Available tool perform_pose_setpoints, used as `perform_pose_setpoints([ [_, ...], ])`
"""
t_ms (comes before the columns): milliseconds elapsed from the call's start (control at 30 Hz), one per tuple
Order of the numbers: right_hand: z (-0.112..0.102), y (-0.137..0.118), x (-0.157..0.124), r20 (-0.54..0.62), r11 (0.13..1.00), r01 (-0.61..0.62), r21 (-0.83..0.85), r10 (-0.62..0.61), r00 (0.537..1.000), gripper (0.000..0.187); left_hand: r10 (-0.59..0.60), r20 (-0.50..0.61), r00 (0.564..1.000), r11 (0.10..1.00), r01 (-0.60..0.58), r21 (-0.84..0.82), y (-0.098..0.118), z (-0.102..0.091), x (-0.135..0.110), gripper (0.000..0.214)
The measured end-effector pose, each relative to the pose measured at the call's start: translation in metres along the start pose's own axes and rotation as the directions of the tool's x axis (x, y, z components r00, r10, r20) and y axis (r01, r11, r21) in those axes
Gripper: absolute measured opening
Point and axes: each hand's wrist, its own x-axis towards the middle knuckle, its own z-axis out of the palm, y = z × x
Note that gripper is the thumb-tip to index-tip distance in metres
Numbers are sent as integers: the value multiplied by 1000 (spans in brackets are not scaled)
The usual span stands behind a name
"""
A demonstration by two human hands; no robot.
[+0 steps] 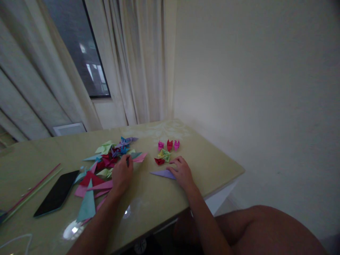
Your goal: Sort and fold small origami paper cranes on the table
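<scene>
My right hand [183, 174] rests low on the table, its curled fingers and thumb on the wide end of a long, pointed purple folded paper [162, 173]. The point of that paper faces left. Over the right side of a heap of coloured folded papers [92, 179], my left hand [122, 175] is closed with the fingertips drawn together. Something dark shows at those fingertips, too small to make out. A pink and grey-green folded paper [139, 157] lies just beyond them. Beyond my right hand sit a dark red folded paper [159, 161] and yellow-green folded pieces [164, 154].
Three small pink and red origami pieces [169, 145] stand in a row farther back. Left of the heap lie a black phone [57, 193] and thin pink and green sticks [34, 191]. A white cable [26, 236] is at the lower left. The wall [255, 106] borders the table's right side.
</scene>
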Motion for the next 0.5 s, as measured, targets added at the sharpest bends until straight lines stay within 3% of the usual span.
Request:
perform_pose_setpoints([
  [100, 0, -5, -1, -25, 998, 53, 34, -52, 998, 16, -5, -142, 990, 981, -22, -191, 2, -2, 2, 35],
  [267, -2, -18, -1, -32, 992, 103, 72, -101, 994, 23, 180, -356, 917, 913, -291, -286, 10, -8, -1, 33],
  [333, -4, -23, -2, -37, 990, 121, 75, -119, 992, 36, 290, -341, 894, 855, -402, -327, 15, -10, -8, 29],
  [400, -5, -27, -2, -41, 982, 167, 85, -164, 986, 53, 431, -254, 866, 774, -500, -389, 22, -8, -18, 25],
  [467, -3, -29, -3, -19, 963, 250, 98, -250, 968, 56, 587, -138, 798, 675, -576, -462, 31, -3, -31, 23],
  [500, -2, -29, -3, -3, 950, 294, 101, -295, 955, 48, 653, -94, 752, 623, -603, -499, 37, 0, -37, 23],
])
